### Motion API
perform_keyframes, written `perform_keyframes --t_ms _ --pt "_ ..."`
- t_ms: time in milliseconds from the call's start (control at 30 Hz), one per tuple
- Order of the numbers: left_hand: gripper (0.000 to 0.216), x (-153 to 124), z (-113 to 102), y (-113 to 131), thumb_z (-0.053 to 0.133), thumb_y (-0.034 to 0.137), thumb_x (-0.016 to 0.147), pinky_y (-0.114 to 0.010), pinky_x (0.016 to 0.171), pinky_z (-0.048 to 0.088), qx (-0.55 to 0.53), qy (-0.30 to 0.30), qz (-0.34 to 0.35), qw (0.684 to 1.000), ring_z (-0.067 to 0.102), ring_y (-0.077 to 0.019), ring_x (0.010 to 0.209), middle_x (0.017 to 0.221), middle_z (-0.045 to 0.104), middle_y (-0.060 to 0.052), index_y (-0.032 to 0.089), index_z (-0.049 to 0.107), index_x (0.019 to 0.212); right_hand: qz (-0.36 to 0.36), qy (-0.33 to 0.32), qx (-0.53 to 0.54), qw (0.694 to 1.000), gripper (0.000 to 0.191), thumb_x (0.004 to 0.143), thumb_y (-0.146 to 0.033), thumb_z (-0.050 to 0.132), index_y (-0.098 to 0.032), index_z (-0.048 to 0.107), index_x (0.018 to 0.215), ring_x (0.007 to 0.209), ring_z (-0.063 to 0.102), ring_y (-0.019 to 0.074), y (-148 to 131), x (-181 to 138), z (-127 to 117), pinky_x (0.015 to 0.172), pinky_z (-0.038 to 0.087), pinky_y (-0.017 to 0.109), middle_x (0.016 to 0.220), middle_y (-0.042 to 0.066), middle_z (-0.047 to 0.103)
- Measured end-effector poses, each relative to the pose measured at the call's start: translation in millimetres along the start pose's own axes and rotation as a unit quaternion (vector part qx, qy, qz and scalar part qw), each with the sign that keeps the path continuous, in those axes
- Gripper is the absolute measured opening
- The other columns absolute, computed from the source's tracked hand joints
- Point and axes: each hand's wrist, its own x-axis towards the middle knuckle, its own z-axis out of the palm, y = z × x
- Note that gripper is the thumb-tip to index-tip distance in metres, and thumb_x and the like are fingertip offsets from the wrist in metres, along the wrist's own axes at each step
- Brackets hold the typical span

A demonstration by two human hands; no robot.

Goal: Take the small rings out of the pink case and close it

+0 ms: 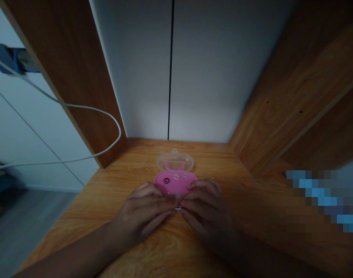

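Note:
A small oval case with a pink base lies open on the wooden surface. Its clear lid is tipped back on the far side. Three small ring-shaped bands sit on the pink part: a dark band, a cream band and a greyish band. At the near edge, my left hand and my right hand meet with closed fingertips, pinching a small pale band between them. One finger of my right hand touches the case's right side. The fingers partly hide the case's near edge.
Behind the case, the wooden surface ends at a white panel with a dark vertical seam. Wooden side boards stand left and right. A white cable loops in from a wall socket at left. A pixelated patch covers the right edge.

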Motion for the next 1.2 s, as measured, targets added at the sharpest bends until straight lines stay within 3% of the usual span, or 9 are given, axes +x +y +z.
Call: perform_keyframes --t_ms 367,833,1000,1200 --pt "0.029 -0.4 -0.7 -0.2 0.068 0.004 0.085 -0.033 0.072 0.054 0.005 -0.011 -0.010 1.000 0.066 -0.0184 0.083 0.096 0.077 -0.005 0.018 0.068 0.111 -0.002 -0.006 0.002 1.000 0.013 0.087 -0.013 0.069 -0.024 0.069 0.095 0.093 0.061 0.0193 0.9 -0.3 -0.5 0.088 0.043 0.040 0.082 -0.004 0.075" --pt "0.033 4.6 -1.9 4.9 0.069 -0.003 0.076 -0.033 0.070 0.053 -0.004 0.020 -0.003 1.000 0.064 -0.0170 0.079 0.090 0.075 -0.005 0.013 0.069 0.104 -0.013 -0.030 0.002 0.999 0.012 0.089 -0.013 0.067 -0.021 0.069 0.098 0.094 0.060 0.0184 -1.8 -1.3 -2.5 0.090 0.042 0.038 0.087 -0.003 0.076" --pt "0.036 5.7 1.0 3.5 0.067 -0.003 0.077 -0.032 0.068 0.051 0.010 0.029 -0.008 0.999 0.063 -0.0162 0.076 0.086 0.074 -0.005 0.013 0.067 0.109 0.008 -0.002 -0.004 1.000 0.015 0.089 -0.012 0.066 -0.021 0.069 0.101 0.094 0.058 0.0190 -0.3 -2.4 -3.7 0.088 0.043 0.038 0.087 -0.001 0.075" --pt "0.038 -0.2 -0.1 0.1 0.069 0.001 0.080 -0.032 0.068 0.050 0.026 0.001 -0.023 0.999 0.061 -0.0172 0.079 0.085 0.073 -0.004 0.013 0.066 0.115 0.000 -0.007 0.001 1.000 0.014 0.089 -0.011 0.067 -0.021 0.069 0.098 0.095 0.058 0.0189 -0.8 -0.3 -3.1 0.088 0.042 0.037 0.086 -0.002 0.075"
